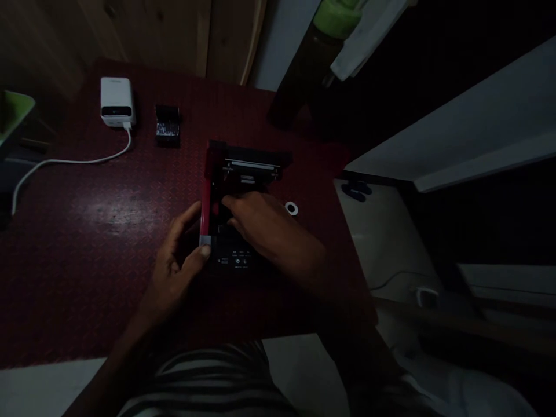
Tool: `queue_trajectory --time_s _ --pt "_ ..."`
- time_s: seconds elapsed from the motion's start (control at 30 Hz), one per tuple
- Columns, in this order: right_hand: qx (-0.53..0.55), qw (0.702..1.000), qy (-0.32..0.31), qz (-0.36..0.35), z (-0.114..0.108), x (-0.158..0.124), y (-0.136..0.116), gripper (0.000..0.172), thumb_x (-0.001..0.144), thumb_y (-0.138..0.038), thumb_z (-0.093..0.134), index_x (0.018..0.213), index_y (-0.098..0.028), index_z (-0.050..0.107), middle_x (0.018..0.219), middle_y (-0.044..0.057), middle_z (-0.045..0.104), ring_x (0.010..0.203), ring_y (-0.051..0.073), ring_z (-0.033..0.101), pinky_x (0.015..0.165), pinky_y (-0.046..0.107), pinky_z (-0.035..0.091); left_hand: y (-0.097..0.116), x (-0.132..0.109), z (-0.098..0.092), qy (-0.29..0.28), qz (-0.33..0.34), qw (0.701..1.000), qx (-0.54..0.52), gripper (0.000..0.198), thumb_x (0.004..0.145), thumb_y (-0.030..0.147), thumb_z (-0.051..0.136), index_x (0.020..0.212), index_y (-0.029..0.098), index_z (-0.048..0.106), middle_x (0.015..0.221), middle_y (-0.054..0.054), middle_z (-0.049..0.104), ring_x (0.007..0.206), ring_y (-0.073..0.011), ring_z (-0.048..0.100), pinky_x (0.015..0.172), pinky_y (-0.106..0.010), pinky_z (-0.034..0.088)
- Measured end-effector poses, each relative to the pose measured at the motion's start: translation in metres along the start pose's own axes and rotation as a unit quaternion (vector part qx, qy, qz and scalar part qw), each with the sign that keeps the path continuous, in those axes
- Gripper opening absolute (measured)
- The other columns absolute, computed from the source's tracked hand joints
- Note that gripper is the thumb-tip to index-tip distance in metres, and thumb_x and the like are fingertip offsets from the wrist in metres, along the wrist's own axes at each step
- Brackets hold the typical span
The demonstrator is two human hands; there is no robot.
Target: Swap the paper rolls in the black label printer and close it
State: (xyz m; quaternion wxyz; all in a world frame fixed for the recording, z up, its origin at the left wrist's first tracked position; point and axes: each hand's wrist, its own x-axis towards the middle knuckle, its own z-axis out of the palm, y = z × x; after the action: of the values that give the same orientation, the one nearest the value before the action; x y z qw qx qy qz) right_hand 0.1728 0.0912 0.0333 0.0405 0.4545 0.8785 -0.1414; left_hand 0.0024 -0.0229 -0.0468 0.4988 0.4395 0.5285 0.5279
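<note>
A black and red device [205, 202] with a raised lid stands on the dark red patterned table. My left hand [176, 255] grips its left side, thumb on the grey corner and fingers along the red edge. Over the open interior is my right hand [260, 223], its fingers bent down inside the device; the fingertips and anything between them are hidden. Small buttons or lights and white print show on the front panel [238, 262]. Just right of the device lies a small white ring [291, 208].
Behind to the left are a white power bank [116, 101] with a white cable [87, 161] and a small black object [167, 125]. A tall dark bottle with a green cap [336, 20] stands at the back right. The table's right edge borders a pale floor with dark slippers [356, 190].
</note>
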Motion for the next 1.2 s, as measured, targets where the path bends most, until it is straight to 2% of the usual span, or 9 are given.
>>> queue_trajectory --time_s 0.2,0.27,0.37,0.5,0.67,0.77,0.93,1.07,1.2 --pt "0.007 1.000 0.000 -0.026 0.002 0.001 0.008 0.024 0.102 -0.006 0.078 0.116 -0.025 0.083 0.117 0.009 0.089 0.102 0.030 0.086 0.085 0.040 0.065 0.002 -0.001 0.001 0.006 -0.009 1.000 -0.002 0.065 0.107 0.051 0.082 0.168 0.034 0.066 0.175 -0.009 0.063 0.166 -0.0371 0.058 0.137 -0.053 0.048" --pt "0.022 0.997 0.049 -0.051 0.001 -0.012 0.010 0.021 0.102 -0.010 0.078 0.117 -0.024 0.082 0.115 0.009 0.088 0.104 0.031 0.084 0.091 0.044 0.066 0.006 -0.001 0.001 0.004 -0.021 1.000 -0.003 0.064 0.107 0.049 0.081 0.167 0.033 0.066 0.174 -0.010 0.063 0.166 -0.0367 0.058 0.138 -0.052 0.048" --pt "0.042 0.980 0.178 -0.082 -0.003 -0.038 0.011 0.018 0.105 -0.015 0.073 0.117 -0.024 0.083 0.112 0.009 0.088 0.103 0.031 0.083 0.094 0.047 0.066 0.011 0.000 0.001 0.004 -0.025 1.000 -0.003 0.063 0.107 0.048 0.082 0.166 0.033 0.067 0.174 -0.010 0.064 0.165 -0.0364 0.058 0.137 -0.051 0.050" --pt "0.168 0.932 0.321 -0.020 -0.004 -0.088 0.022 0.022 0.104 -0.026 0.080 0.124 -0.035 0.085 0.113 0.001 0.090 0.100 0.029 0.086 0.090 0.045 0.069 0.009 -0.001 0.000 -0.003 -0.040 0.999 -0.008 0.067 0.107 0.051 0.081 0.169 0.033 0.064 0.175 -0.010 0.064 0.164 -0.0388 0.060 0.134 -0.053 0.053" --pt "0.343 0.825 0.431 0.129 0.026 -0.149 0.055 0.028 0.093 -0.031 0.094 0.121 -0.036 0.088 0.118 0.002 0.091 0.109 0.031 0.088 0.095 0.050 0.073 0.004 -0.001 -0.001 0.005 -0.039 0.999 -0.011 0.066 0.107 0.051 0.082 0.169 0.036 0.065 0.172 -0.008 0.068 0.158 -0.0390 0.066 0.125 -0.052 0.061" --pt "0.398 0.814 0.382 0.182 0.062 -0.161 0.064 0.029 0.090 -0.030 0.094 0.118 -0.032 0.088 0.119 0.004 0.093 0.110 0.031 0.089 0.097 0.050 0.074 0.005 -0.001 0.001 0.014 -0.033 0.999 -0.006 0.062 0.106 0.051 0.083 0.165 0.040 0.069 0.169 -0.005 0.070 0.157 -0.0386 0.067 0.116 -0.048 0.067" --pt "0.459 0.811 0.303 0.199 0.111 -0.136 0.059 0.030 0.089 -0.028 0.085 0.118 -0.027 0.086 0.117 0.005 0.094 0.106 0.026 0.091 0.097 0.042 0.074 0.006 -0.001 0.002 0.034 -0.049 0.998 0.008 0.063 0.104 0.051 0.085 0.165 0.042 0.070 0.171 -0.001 0.068 0.161 -0.0365 0.062 0.116 -0.041 0.065" --pt "0.474 0.809 0.305 0.169 0.125 -0.116 0.057 0.031 0.090 -0.026 0.079 0.120 -0.027 0.086 0.120 0.006 0.093 0.112 0.026 0.090 0.102 0.041 0.073 0.002 0.001 -0.001 0.043 -0.030 0.999 0.012 0.066 0.099 0.055 0.089 0.161 0.042 0.074 0.165 -0.001 0.072 0.152 -0.0359 0.068 0.109 -0.038 0.066" --pt "0.469 0.818 0.291 0.160 0.127 -0.118 0.058 0.035 0.092 -0.024 0.078 0.125 -0.027 0.087 0.128 0.006 0.093 0.120 0.026 0.089 0.111 0.044 0.070 0.001 0.004 -0.003 0.039 -0.040 0.998 0.023 0.066 0.098 0.056 0.090 0.161 0.044 0.074 0.166 0.001 0.072 0.151 -0.0344 0.068 0.110 -0.037 0.065"
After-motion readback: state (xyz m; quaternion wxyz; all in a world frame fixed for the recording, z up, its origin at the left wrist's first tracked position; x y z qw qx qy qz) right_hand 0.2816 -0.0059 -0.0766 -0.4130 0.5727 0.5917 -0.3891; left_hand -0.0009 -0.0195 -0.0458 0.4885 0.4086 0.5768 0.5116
